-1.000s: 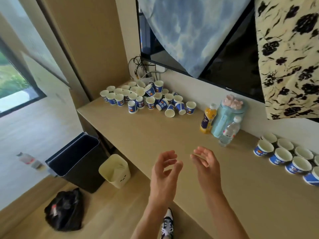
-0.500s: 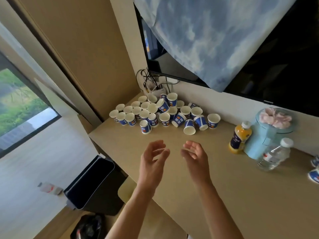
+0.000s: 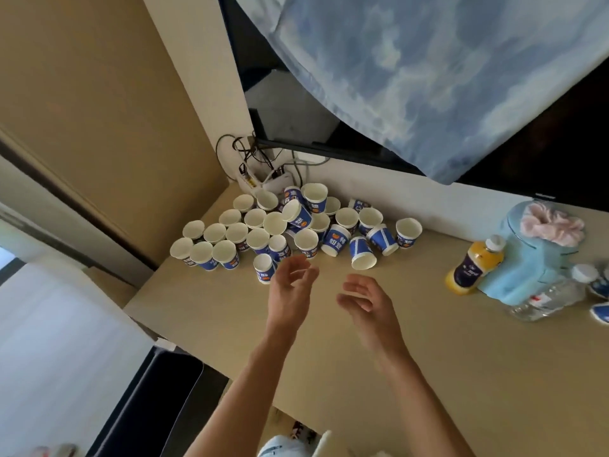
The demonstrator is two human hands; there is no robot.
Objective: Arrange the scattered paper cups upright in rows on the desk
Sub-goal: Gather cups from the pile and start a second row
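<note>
Desk holds cups clustered just beyond left grip.

Both the left hand and right hand are reaching closer to the paper cups, the left hand now just beside the nearest cup

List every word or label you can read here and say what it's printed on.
Nothing reads clearly.
Paper cups: large white characters on blue, too blurred to quote.
Juice bottle: label print too small.
Water bottle: label blurred.
</note>
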